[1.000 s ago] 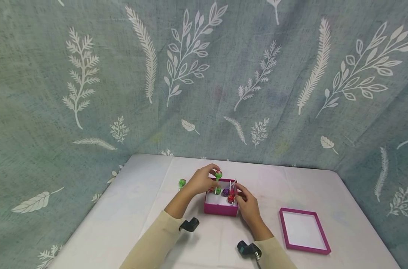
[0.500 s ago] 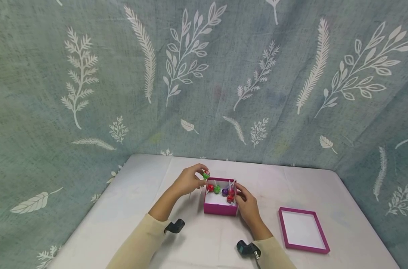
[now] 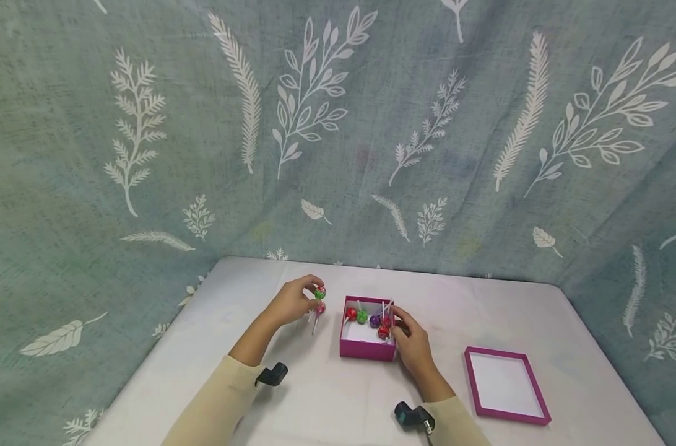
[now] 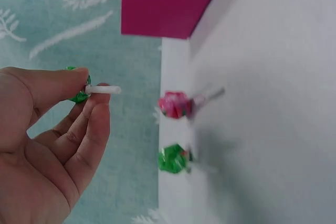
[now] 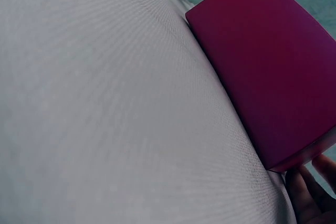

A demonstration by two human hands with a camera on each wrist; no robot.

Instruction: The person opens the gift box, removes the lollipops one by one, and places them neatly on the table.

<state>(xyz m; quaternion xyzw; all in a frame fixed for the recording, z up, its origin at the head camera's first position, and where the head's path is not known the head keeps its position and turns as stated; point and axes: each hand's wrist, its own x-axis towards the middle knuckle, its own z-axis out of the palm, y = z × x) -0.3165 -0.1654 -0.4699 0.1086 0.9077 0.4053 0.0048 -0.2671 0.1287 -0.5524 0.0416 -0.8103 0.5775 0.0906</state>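
In the head view my left hand (image 3: 292, 301), left of the box, pinches a green-and-red lollipop (image 3: 320, 292). Its white stick shows between thumb and fingers in the left wrist view. A pink lollipop (image 4: 176, 104) and a green lollipop (image 4: 173, 159) lie on the table past that hand. My right hand (image 3: 411, 339) holds the open magenta box (image 3: 367, 350) at its right wall; the fingertips are partly hidden. Inside the box are several wrapped lollipops: a red one (image 3: 351, 314), a green one (image 3: 362, 317), a purple one (image 3: 374, 321) and more red ones (image 3: 384, 332) at the right.
The box's lid (image 3: 506, 384), magenta-rimmed with a white inside, lies on the right of the white-covered table (image 3: 338, 402). A grey-green leaf-patterned cloth (image 3: 338, 124) hangs behind and at both sides.
My left hand has carried the green-and-red lollipop from above the box to the left, over the table. The pink lollipop has come into sight beside it. My right hand has stayed at the box.
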